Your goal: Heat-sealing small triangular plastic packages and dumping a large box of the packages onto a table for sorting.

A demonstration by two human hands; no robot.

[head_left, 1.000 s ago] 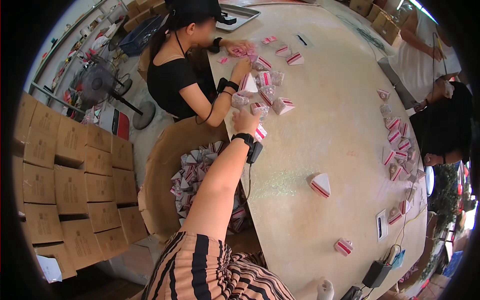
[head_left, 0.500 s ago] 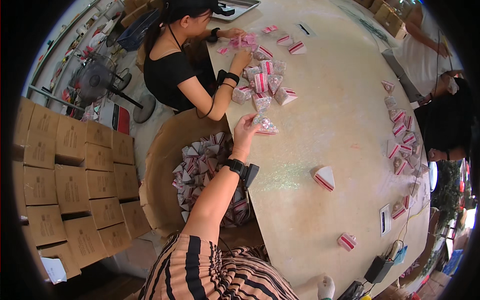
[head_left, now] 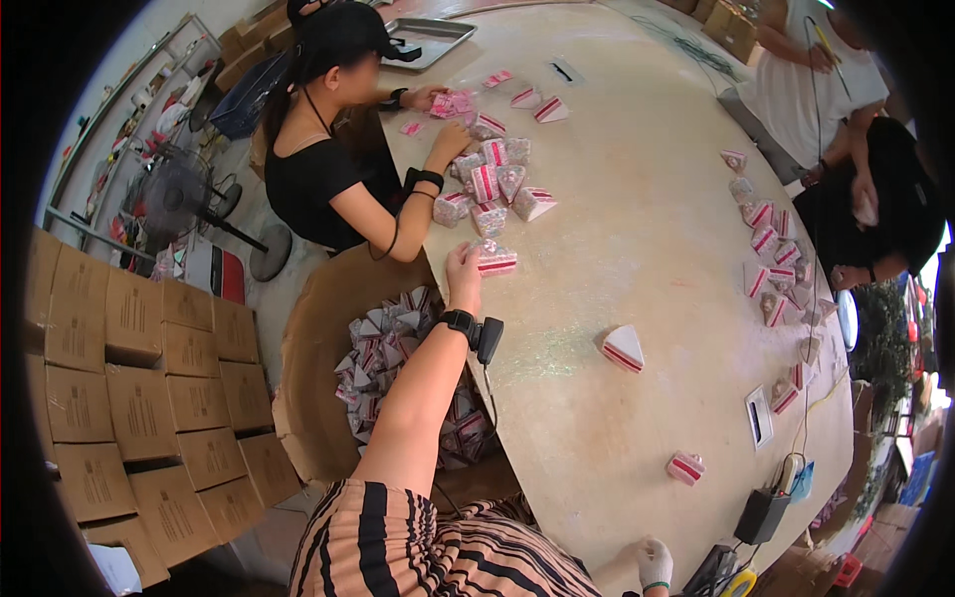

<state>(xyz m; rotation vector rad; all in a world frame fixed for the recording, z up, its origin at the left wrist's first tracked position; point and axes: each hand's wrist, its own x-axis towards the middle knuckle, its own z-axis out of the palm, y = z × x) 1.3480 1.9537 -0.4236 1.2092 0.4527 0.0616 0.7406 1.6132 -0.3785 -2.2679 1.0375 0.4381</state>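
My left hand point(head_left: 464, 281), with a black watch on the wrist, is shut on a small wedge-shaped pink-and-white packet point(head_left: 495, 262) at the left edge of the round beige table point(head_left: 637, 249). Just beyond it lies a pile of the same packets point(head_left: 492, 184), which a person in a black top point(head_left: 318, 174) is handling. Below my forearm stands a round cardboard bin point(head_left: 308, 348) filled with several such packets. A white-gloved hand point(head_left: 652, 562), apparently my right hand, rests at the table's near edge; its fingers are not clear.
Single wedge packets point(head_left: 623, 348) point(head_left: 686, 466) lie on the table, with a row of packets point(head_left: 771, 259) at the right by two other people. Stacked cardboard boxes point(head_left: 119, 378) fill the left. A floor fan point(head_left: 174, 194), a metal tray point(head_left: 428, 40) and a charger with cables point(head_left: 764, 512) are around.
My left hand reached to the pile's near side, took a wedge packet and has drawn back a little toward the table edge. The person in black keeps sorting.
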